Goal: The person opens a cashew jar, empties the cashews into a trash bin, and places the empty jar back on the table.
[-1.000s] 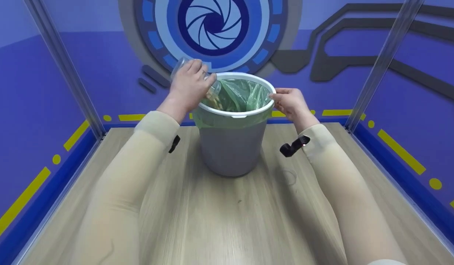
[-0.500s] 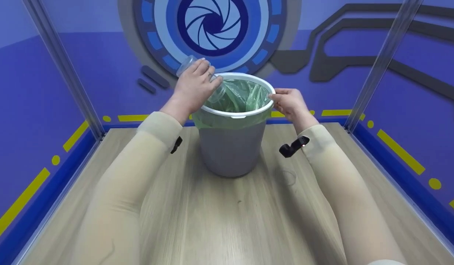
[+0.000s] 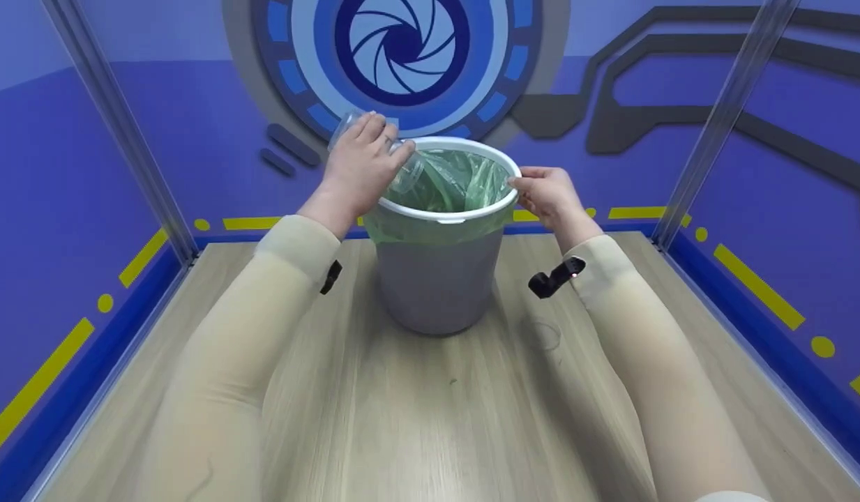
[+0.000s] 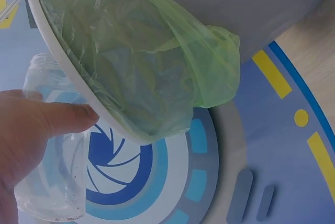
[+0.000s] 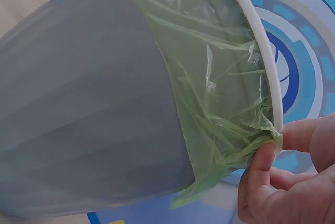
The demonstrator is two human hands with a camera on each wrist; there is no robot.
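Observation:
A grey trash can (image 3: 436, 286) with a white rim (image 3: 452, 216) stands upright, lined with a thin green bag (image 3: 464, 183) folded over the outside. Above its left side, my left hand (image 3: 360, 164) grips a clear jar (image 4: 55, 182), tilted with its mouth down inside the rim. The jar looks see-through, with small specks near its base in the left wrist view. On the right side, my right hand (image 3: 552, 199) pinches the rim and bag between thumb and fingers (image 5: 264, 156). The can's bottom inside is hidden.
The can stands on a wood-grain table (image 3: 416, 432) near the back blue wall (image 3: 192, 139). Side walls with metal corner posts (image 3: 729, 125) enclose the table. A small dark speck (image 3: 453, 381) lies in front of the can.
Yellowish-brown bits at the jar's mouth a second ago no longer show there. The left hand and jar shifted slightly right and up, then back left. The right hand stayed on the rim.

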